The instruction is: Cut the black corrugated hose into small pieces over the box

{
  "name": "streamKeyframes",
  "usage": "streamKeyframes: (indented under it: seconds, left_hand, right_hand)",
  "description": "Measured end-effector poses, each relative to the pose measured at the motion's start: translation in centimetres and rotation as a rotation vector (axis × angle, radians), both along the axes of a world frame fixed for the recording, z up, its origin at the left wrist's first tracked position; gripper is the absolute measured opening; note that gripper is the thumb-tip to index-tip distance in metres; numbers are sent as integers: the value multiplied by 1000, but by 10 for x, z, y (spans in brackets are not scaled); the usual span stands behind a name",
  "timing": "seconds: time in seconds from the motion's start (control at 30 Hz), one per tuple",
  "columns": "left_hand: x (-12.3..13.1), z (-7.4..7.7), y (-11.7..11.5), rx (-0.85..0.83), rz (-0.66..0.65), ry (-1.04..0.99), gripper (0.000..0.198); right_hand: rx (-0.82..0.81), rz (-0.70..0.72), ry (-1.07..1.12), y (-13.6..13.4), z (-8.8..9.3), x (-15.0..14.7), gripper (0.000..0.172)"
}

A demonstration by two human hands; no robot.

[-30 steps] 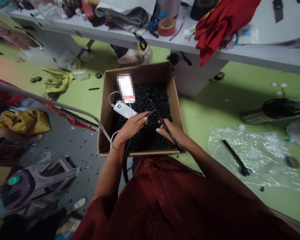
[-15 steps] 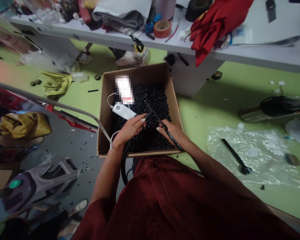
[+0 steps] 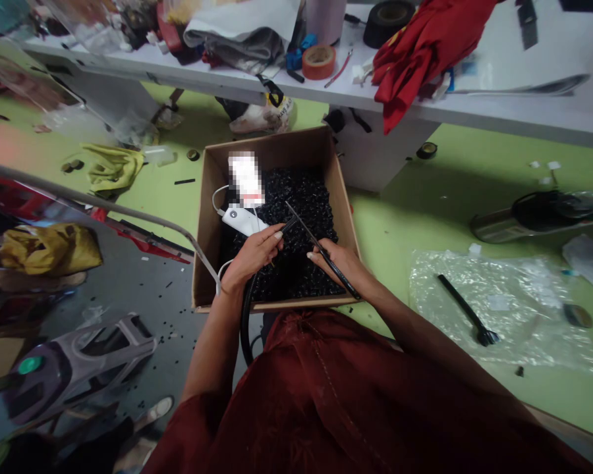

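Observation:
My left hand (image 3: 261,253) is closed around a black tube (image 3: 246,322), whose short end pokes out past the fingertips toward the blades. The rest of the tube hangs below the wrist over the box's near edge. In my right hand (image 3: 338,260) are scissors (image 3: 301,224) with a dark handle, their narrow metal blades pointing up and left, close to the tube's end. Both hands are over a cardboard box (image 3: 348,217) holding a heap of small black pieces (image 3: 301,191). My fingers hide part of the scissor handles.
A white power bank (image 3: 242,220) with a cable and a blurred bright phone-like object (image 3: 246,178) lie in the box. A clear plastic bag (image 3: 514,296), a black strip (image 3: 464,306) and a flask (image 3: 518,214) lie to the right. A shelf (image 3: 346,95) runs behind.
My left hand has shifted slightly left, and the tube's end has drawn a little away from the scissor blades. My right hand has hardly moved.

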State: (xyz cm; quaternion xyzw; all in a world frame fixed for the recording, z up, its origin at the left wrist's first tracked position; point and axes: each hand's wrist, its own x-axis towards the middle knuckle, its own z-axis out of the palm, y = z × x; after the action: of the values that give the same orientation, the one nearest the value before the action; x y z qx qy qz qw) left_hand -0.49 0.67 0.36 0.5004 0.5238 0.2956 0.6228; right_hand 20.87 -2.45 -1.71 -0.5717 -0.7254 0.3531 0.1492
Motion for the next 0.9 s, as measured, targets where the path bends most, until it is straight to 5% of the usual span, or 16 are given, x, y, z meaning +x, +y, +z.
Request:
streamKeyframes:
  seconds: [0.43, 0.9]
  left_hand:
    - [-2, 1, -1, 29, 73, -85, 51]
    - [2, 3, -1, 52, -22, 29, 49]
  right_hand:
    - [-85, 29, 123, -1, -1, 0, 48]
    - [-92, 70, 124, -1, -1, 0, 50]
